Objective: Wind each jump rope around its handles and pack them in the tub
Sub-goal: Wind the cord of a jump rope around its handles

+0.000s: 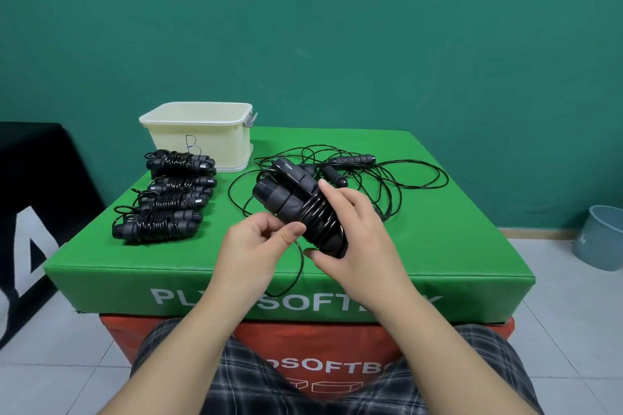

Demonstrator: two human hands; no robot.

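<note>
Jump rope (300, 209) gripped by both hands; tub (199, 138) marked "B".

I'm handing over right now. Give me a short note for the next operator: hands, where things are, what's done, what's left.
Left hand pinches the loose cord; right hand grips the half-wound rope above the green box.
Done: four wound ropes lie in a row in front of the cream tub.
Left: finish this winding, wind the tangled rope behind the hands, then put every bundle in the tub. I cannot see inside the tub.
</note>
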